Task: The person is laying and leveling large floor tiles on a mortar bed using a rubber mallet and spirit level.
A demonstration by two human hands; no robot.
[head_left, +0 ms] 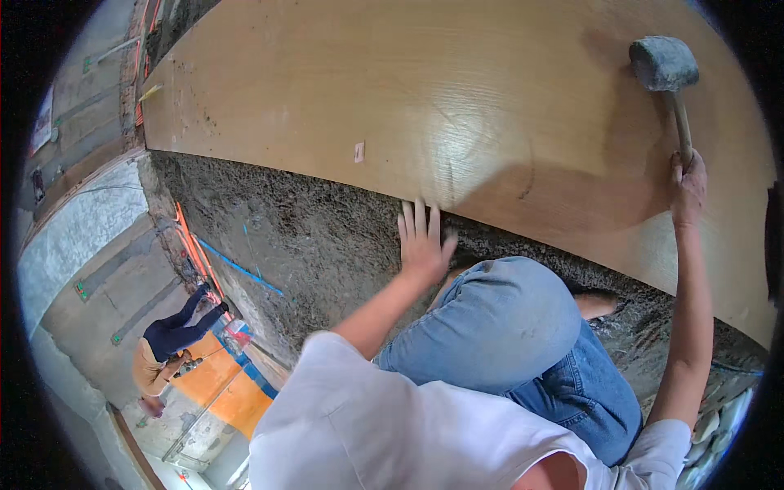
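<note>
My right hand (691,189) is closed round the pale handle of a rubber mallet (664,65), whose grey, worn head is raised over the right part of a large glossy tan slab (343,82), which looks like a tile or board. The mallet's shadow falls on the slab. My left hand (423,245) has its fingers spread, with the fingertips at the slab's near edge. Beside that edge lies rough grey wet-looking mortar (318,237). A small pale label (359,152) is on the slab.
My bent knee (514,318) in blue jeans is close to the slab's edge. At the left, orange conduits (194,245) and a blue pipe (241,267) run along the mortar. Another person (167,347) bends over an orange panel (224,388) farther off.
</note>
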